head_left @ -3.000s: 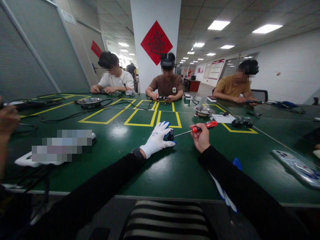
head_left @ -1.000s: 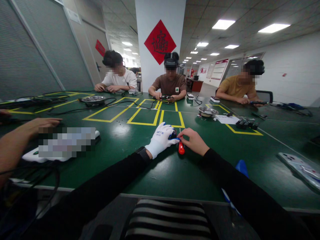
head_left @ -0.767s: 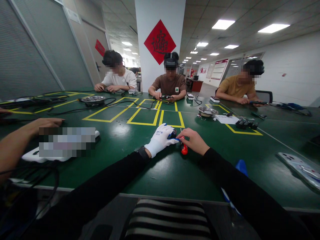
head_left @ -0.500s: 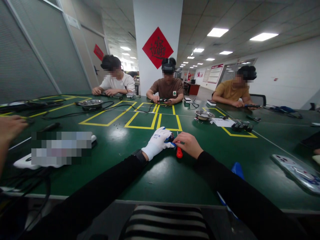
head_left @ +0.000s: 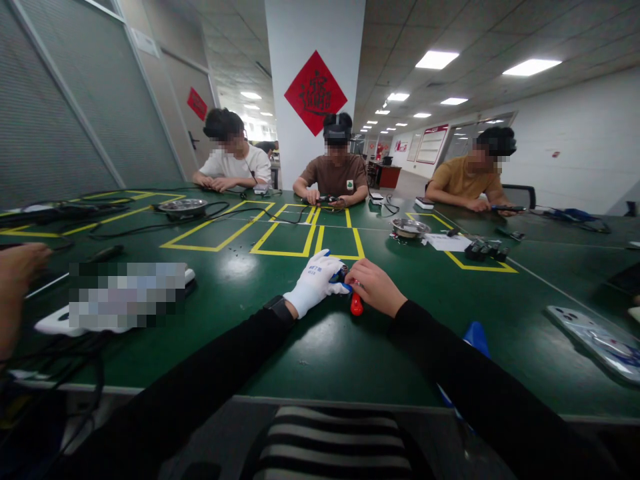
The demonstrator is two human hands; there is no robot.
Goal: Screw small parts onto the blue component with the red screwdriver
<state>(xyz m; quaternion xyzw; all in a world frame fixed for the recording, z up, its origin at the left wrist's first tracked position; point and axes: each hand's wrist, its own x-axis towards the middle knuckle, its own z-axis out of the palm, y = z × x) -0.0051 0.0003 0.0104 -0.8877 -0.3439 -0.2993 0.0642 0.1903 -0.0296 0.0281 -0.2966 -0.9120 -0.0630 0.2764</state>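
Note:
My left hand [head_left: 315,283], in a white work glove with blue fingertips, is closed around a small dark part with a shiny round metal end [head_left: 343,270]. Against it comes my right hand [head_left: 373,285], bare, with thumb and fingers pinched together. What lies between those fingers is too small and covered to make out. A red rounded handle [head_left: 357,305] sticks out toward me below the two hands, close to the right fingertips; its other end is hidden. Both hands are low over the green table [head_left: 300,363], nearly touching each other.
Left lie a white device [head_left: 55,320], cables and another person's hand [head_left: 23,263]. Right are a blue glove [head_left: 476,339] and a phone [head_left: 593,340]. Farther off stand metal bowls [head_left: 410,228], black parts [head_left: 485,249] and a paper sheet [head_left: 445,242]. Three people sit opposite.
The view has shifted slightly. My right hand's fingers have moved a little over the part, and the red handle sits slightly farther left. Both hands otherwise keep their place.

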